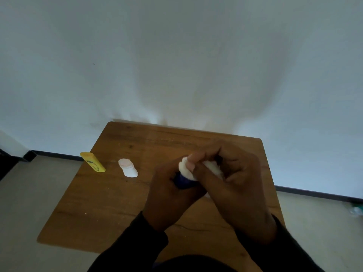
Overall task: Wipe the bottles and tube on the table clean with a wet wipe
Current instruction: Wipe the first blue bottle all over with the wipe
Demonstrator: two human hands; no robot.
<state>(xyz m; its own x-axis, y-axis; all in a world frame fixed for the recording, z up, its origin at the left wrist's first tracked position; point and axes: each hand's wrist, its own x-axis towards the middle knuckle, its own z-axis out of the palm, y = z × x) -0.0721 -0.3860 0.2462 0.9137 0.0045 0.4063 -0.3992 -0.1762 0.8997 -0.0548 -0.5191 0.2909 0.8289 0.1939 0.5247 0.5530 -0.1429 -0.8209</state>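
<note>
Both hands meet above the middle of the wooden table [110, 203]. My left hand [169, 195] grips a dark blue bottle [182, 182], mostly hidden by my fingers. My right hand [235, 185] holds a white wet wipe [186, 170] wrapped over the top of that bottle. A yellow tube [93, 161] stands at the table's left edge. A small white bottle [128, 168] with a pinkish cap stands to the right of the yellow tube, apart from it.
The table stands against a pale wall [176, 65], with beige floor on both sides. Dark sleeves cover both forearms. A greenish object [356, 209] lies on the floor at the far right.
</note>
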